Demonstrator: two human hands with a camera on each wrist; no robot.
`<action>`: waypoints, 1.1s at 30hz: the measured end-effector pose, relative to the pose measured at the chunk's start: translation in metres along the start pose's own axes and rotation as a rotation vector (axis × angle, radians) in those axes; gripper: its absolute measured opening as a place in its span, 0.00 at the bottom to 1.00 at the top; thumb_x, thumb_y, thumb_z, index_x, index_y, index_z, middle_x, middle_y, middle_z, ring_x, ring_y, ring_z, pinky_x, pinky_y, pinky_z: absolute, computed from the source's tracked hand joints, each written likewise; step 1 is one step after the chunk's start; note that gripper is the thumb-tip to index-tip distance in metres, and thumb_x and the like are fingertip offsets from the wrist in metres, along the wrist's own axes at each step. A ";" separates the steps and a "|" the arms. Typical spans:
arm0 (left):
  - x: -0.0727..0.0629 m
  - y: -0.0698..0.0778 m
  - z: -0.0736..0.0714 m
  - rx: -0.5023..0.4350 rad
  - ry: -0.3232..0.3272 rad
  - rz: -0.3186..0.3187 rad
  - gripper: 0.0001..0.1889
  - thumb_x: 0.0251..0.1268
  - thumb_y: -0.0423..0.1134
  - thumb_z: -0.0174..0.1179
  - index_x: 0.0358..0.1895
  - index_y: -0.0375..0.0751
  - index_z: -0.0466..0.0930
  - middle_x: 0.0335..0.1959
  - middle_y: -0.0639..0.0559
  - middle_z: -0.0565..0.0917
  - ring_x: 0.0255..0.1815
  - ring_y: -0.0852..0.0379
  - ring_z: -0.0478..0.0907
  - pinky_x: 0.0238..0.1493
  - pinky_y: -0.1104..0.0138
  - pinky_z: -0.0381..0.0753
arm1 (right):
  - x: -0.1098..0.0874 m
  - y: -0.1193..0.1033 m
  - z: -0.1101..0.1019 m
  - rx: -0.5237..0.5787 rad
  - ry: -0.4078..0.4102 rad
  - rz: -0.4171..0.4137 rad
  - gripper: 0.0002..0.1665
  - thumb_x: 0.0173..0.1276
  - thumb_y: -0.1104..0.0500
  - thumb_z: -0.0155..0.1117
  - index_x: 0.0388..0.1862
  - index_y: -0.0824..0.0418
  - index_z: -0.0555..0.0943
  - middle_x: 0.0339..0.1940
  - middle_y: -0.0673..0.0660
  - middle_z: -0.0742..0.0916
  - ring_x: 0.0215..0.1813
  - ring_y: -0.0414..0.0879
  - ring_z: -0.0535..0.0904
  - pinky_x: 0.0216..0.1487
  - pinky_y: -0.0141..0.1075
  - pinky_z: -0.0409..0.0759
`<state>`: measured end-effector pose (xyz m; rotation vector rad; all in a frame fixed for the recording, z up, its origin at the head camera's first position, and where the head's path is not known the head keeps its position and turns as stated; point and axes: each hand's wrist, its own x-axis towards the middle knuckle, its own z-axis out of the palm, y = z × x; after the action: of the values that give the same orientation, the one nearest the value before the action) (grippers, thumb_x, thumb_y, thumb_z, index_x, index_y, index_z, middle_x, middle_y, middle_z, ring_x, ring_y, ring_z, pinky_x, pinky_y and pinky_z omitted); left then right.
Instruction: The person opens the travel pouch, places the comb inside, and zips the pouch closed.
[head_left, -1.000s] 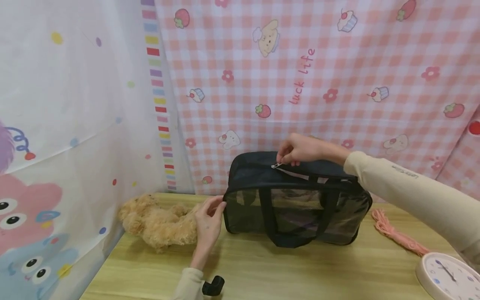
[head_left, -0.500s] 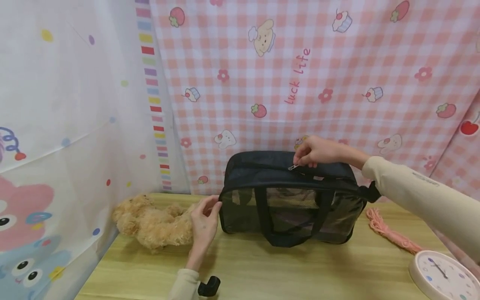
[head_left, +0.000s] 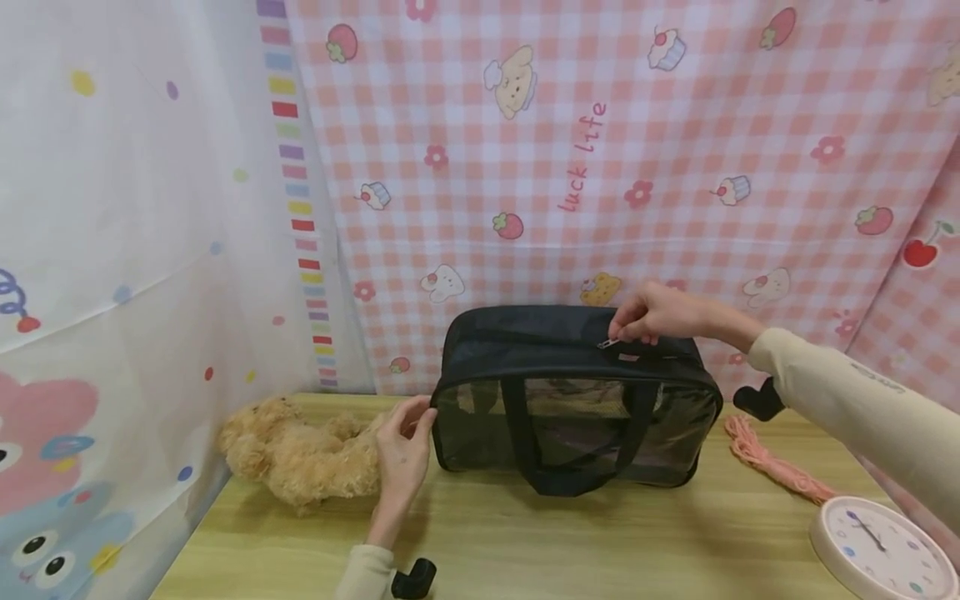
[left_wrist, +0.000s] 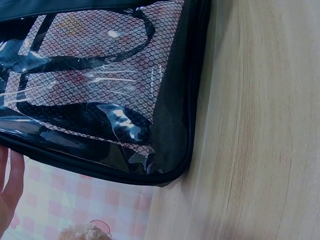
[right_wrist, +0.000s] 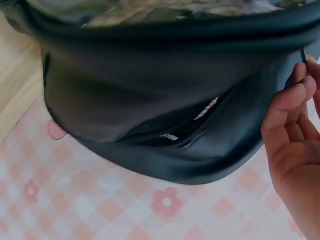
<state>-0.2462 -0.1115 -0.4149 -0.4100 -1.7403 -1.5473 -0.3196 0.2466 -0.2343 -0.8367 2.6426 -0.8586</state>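
A black zippered bag [head_left: 468, 429] with clear, mesh-backed panels and dark handles stands upright on the table. At its upper left corner, my left hand [head_left: 402, 450] pinches the edge between thumb and fingers; only some fingers [left_wrist: 12, 175] show in the left wrist view. My right hand [head_left: 654, 312] pinches the metal zipper pull [head_left: 607, 342] on top. Left of the pull the zip line looks closed. To its right a gap remains, and the right wrist view shows this dark zip opening [right_wrist: 175, 132] near the bag's end.
A tan plush toy [head_left: 300, 454] lies left of the bag, partly behind my left hand. Pink cord [head_left: 776, 462] and a round clock [head_left: 885, 546] lie at the right. A checked pink curtain [head_left: 465, 192] hangs close behind the bag.
My right hand has drawn the zipper pull rightward along the top of the bag, and the gap there has shortened. My left hand keeps its grip at the left corner.
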 end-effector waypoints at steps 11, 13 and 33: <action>-0.003 0.001 -0.003 0.017 0.007 -0.005 0.07 0.58 0.20 0.61 0.40 0.27 0.82 0.35 0.38 0.82 0.36 0.47 0.81 0.36 0.72 0.79 | -0.008 0.010 -0.002 0.022 0.019 0.019 0.11 0.69 0.65 0.58 0.45 0.68 0.84 0.35 0.57 0.86 0.28 0.49 0.77 0.30 0.37 0.79; -0.003 0.001 -0.003 0.017 0.005 -0.006 0.07 0.58 0.20 0.61 0.40 0.27 0.82 0.35 0.37 0.82 0.36 0.46 0.81 0.36 0.72 0.79 | -0.009 0.010 -0.002 0.025 0.020 0.023 0.11 0.69 0.65 0.59 0.45 0.68 0.84 0.35 0.57 0.87 0.28 0.49 0.77 0.30 0.37 0.79; 0.000 0.002 0.001 0.024 0.001 -0.006 0.07 0.58 0.21 0.62 0.40 0.28 0.82 0.35 0.38 0.82 0.36 0.48 0.81 0.36 0.72 0.79 | -0.020 0.015 -0.014 0.033 0.038 0.071 0.14 0.70 0.61 0.59 0.48 0.68 0.83 0.39 0.57 0.86 0.33 0.51 0.78 0.33 0.38 0.80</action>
<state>-0.2450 -0.1096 -0.4134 -0.3919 -1.7589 -1.5293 -0.3152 0.2750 -0.2313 -0.7214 2.6656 -0.9053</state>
